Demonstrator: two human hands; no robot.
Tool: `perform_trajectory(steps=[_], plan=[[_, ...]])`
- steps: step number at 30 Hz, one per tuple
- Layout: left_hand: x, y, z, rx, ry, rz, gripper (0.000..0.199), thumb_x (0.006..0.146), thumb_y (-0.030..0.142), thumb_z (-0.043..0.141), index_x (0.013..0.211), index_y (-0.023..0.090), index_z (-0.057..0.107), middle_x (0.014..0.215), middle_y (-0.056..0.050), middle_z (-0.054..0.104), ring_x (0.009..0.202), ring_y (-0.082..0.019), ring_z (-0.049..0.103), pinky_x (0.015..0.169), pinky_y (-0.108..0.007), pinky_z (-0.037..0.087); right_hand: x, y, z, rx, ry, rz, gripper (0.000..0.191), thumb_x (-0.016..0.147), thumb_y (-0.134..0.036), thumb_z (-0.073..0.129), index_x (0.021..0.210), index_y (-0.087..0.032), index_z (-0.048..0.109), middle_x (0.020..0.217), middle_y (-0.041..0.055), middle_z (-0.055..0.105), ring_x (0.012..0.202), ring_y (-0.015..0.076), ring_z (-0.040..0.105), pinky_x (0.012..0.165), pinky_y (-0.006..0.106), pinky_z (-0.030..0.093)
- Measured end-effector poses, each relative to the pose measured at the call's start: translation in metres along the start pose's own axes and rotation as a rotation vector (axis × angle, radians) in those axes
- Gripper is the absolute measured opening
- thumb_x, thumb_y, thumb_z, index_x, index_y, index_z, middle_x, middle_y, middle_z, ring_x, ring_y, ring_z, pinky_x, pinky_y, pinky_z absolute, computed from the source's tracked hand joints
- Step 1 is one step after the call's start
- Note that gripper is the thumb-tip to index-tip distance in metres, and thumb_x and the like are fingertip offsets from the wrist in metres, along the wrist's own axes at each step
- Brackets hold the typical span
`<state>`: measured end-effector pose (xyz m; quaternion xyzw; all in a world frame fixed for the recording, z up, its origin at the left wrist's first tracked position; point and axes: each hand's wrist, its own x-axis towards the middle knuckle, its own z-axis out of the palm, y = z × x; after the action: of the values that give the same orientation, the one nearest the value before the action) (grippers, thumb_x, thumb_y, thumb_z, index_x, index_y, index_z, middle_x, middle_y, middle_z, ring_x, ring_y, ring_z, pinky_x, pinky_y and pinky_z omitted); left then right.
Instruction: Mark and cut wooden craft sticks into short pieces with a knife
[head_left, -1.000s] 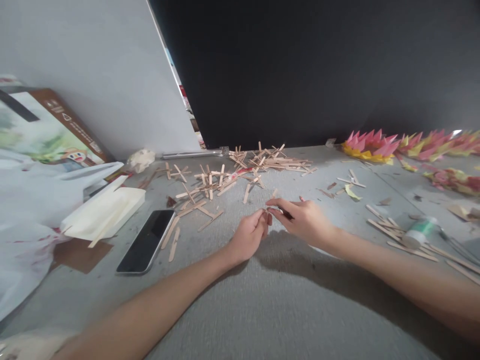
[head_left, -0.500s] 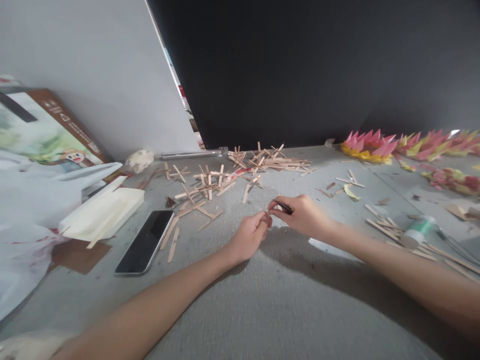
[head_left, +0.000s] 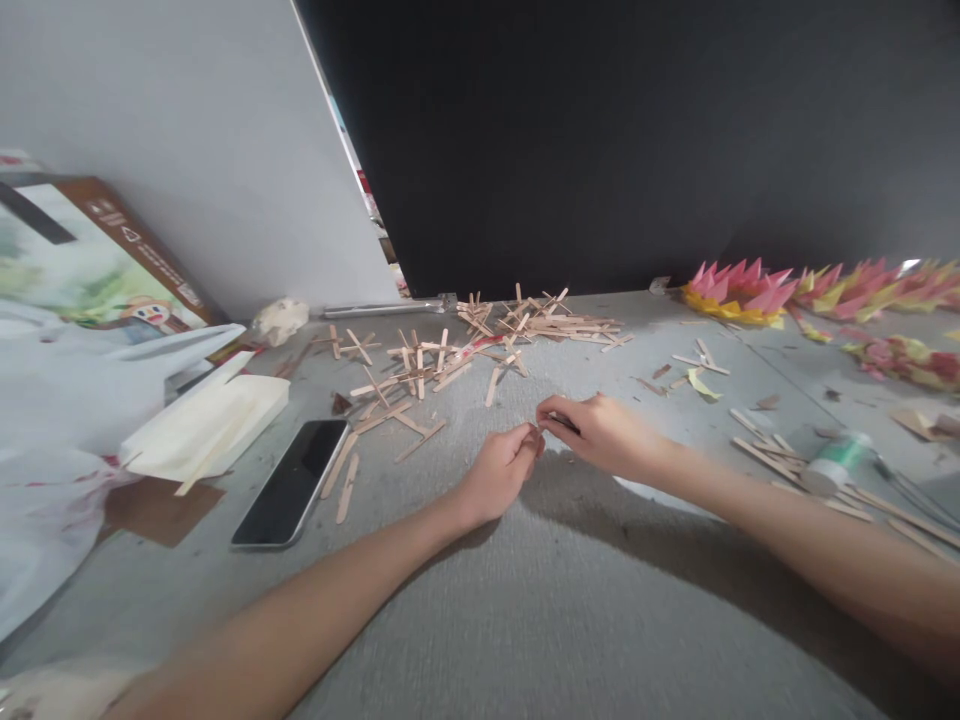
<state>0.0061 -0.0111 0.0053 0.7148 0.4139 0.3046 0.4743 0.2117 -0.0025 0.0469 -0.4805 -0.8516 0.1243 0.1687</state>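
Note:
My left hand (head_left: 501,470) is closed in a pinch at the middle of the grey surface, and whatever lies between its fingertips is too small to make out. My right hand (head_left: 596,430) meets it from the right, its fingers wrapped round a thin dark tool (head_left: 566,421) that is mostly hidden. The fingertips of both hands are very close together. Beyond them lies a heap of wooden sticks (head_left: 562,325), some crossed over one another. More crossed sticks (head_left: 409,372) spread to the left of the heap.
A phone (head_left: 291,484), a cream tray (head_left: 255,400) and a white plastic bag (head_left: 67,430) are on the left. Pink and yellow paper pieces (head_left: 742,292) sit at the back right. Nearer on the right is a green-and-white bottle (head_left: 838,463) among loose sticks.
My right hand has turned slightly, and its fingers now cover more of the dark tool. My left hand has barely moved.

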Motion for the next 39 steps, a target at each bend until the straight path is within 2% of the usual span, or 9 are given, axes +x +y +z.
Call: perform_trajectory(steps=[7, 13, 20, 25, 28, 30, 33, 36, 39], plan=[[0.002, -0.006, 0.001, -0.089, -0.006, -0.03, 0.033, 0.103, 0.043, 0.042, 0.078, 0.021, 0.048, 0.061, 0.005, 0.042, 0.057, -0.013, 0.038, 0.058, -0.026, 0.03, 0.0, 0.004, 0.006, -0.115, -0.023, -0.022, 0.022, 0.111, -0.032, 0.048, 0.122, -0.02, 0.063, 0.079, 0.0035, 0.077, 0.063, 0.0173, 0.068, 0.067, 0.027, 0.036], [0.002, -0.003, 0.001, -0.113, -0.001, -0.05, 0.036, 0.103, 0.044, 0.042, 0.076, 0.021, 0.048, 0.061, 0.005, 0.042, 0.056, -0.012, 0.037, 0.058, -0.026, 0.028, -0.001, 0.006, 0.01, -0.139, -0.008, -0.021, 0.023, 0.111, -0.033, 0.045, 0.122, -0.021, 0.061, 0.081, 0.004, 0.078, 0.064, 0.0181, 0.069, 0.067, 0.028, 0.035], [0.001, -0.003, 0.001, -0.095, -0.011, -0.049, 0.038, 0.103, 0.044, 0.043, 0.073, 0.022, 0.045, 0.06, 0.005, 0.042, 0.057, -0.013, 0.039, 0.058, -0.026, 0.029, -0.004, 0.01, 0.016, -0.281, -0.04, -0.057, 0.022, 0.104, -0.02, 0.048, 0.123, -0.018, 0.058, 0.075, 0.0048, 0.075, 0.059, 0.0183, 0.065, 0.068, 0.029, 0.031], [0.006, -0.008, 0.002, -0.282, 0.094, -0.084, 0.039, 0.102, 0.052, 0.045, 0.079, 0.022, 0.047, 0.062, 0.006, 0.038, 0.056, -0.012, 0.034, 0.055, -0.026, 0.027, -0.004, 0.012, 0.016, -0.32, -0.008, -0.058, 0.024, 0.1, -0.018, 0.048, 0.121, -0.017, 0.061, 0.068, 0.0048, 0.072, 0.054, 0.018, 0.06, 0.061, 0.03, 0.025], [0.009, -0.009, 0.001, -0.313, 0.163, -0.088, 0.042, 0.102, 0.054, 0.045, 0.075, 0.022, 0.044, 0.06, 0.007, 0.037, 0.055, -0.012, 0.032, 0.055, -0.026, 0.027, -0.003, 0.012, 0.014, -0.251, 0.088, -0.007, 0.026, 0.106, -0.027, 0.043, 0.12, -0.018, 0.062, 0.068, 0.0032, 0.071, 0.051, 0.0173, 0.058, 0.058, 0.03, 0.023], [0.008, -0.008, 0.0, -0.272, 0.163, -0.073, 0.041, 0.101, 0.051, 0.047, 0.072, 0.022, 0.042, 0.06, 0.006, 0.038, 0.056, -0.012, 0.033, 0.056, -0.026, 0.027, -0.002, 0.011, 0.011, -0.164, 0.143, 0.045, 0.031, 0.11, -0.036, 0.04, 0.125, -0.019, 0.062, 0.068, 0.0013, 0.071, 0.05, 0.017, 0.057, 0.056, 0.029, 0.025], [0.005, -0.006, -0.001, -0.226, 0.147, -0.053, 0.039, 0.1, 0.046, 0.049, 0.07, 0.022, 0.039, 0.06, 0.006, 0.037, 0.056, -0.012, 0.033, 0.056, -0.027, 0.025, 0.0, 0.007, 0.002, -0.052, 0.135, 0.085, 0.035, 0.109, -0.045, 0.045, 0.128, -0.021, 0.063, 0.064, -0.0017, 0.066, 0.051, 0.0167, 0.056, 0.056, 0.027, 0.029], [0.003, -0.003, -0.003, -0.242, 0.173, -0.04, 0.041, 0.1, 0.043, 0.05, 0.067, 0.023, 0.035, 0.059, 0.006, 0.032, 0.056, -0.011, 0.03, 0.056, -0.028, 0.023, 0.002, 0.001, -0.007, 0.088, 0.047, 0.113, 0.029, 0.106, -0.044, 0.05, 0.105, -0.022, 0.069, 0.061, -0.0026, 0.061, 0.053, 0.0145, 0.053, 0.057, 0.027, 0.031], [0.004, -0.001, -0.005, -0.296, 0.26, -0.032, 0.044, 0.1, 0.049, 0.052, 0.069, 0.023, 0.037, 0.057, 0.007, 0.032, 0.054, -0.011, 0.031, 0.056, -0.027, 0.025, 0.003, -0.005, -0.013, 0.279, -0.052, 0.151, 0.033, 0.104, -0.045, 0.051, 0.084, -0.021, 0.062, 0.064, -0.0032, 0.057, 0.057, 0.0126, 0.048, 0.058, 0.026, 0.032]])
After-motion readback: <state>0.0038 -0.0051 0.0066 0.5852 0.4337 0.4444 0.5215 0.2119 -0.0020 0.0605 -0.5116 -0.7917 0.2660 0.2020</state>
